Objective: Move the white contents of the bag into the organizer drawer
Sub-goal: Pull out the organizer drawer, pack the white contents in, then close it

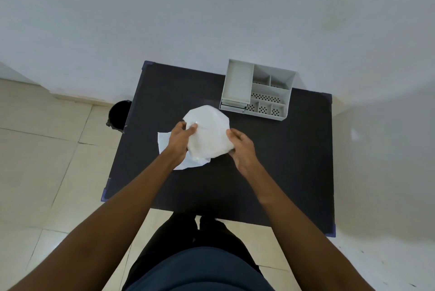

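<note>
The person is holding the white bag (208,133) between both hands over the middle of the dark bench (294,161), the left hand (180,136) pinching its upper left side and the right hand (242,147) gripping its lower right edge. The organizer (257,91) is standing at the bench's far right, beyond and right of the bag and apart from it, so the right hand is lying nearer. Its drawer (234,104) is facing the person at the front left; whether it is open cannot be told.
</note>
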